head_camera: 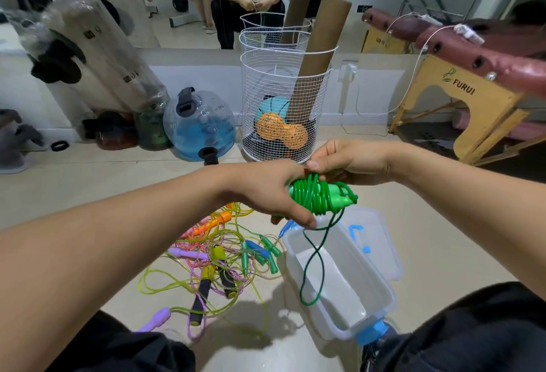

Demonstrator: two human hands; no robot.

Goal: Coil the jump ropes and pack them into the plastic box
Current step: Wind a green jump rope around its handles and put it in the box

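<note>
wire basket point(285, 99), cardboard tube point(317, 55), massage table point(472, 55)

the plastic box point(381, 292) stands open at the near right, its mouth unblocked except for a dangling loop of the green rope point(313, 271) hanging into it. its lid point(378, 241) lies just beyond, on the far right side. to the left, a tangled pile of ropes point(218, 259) covers the floor point(443, 238) right up to the box wall. farther off, a wire basket point(283, 99) stands behind both hands point(266, 191). bare floor lies right of the box.
</note>
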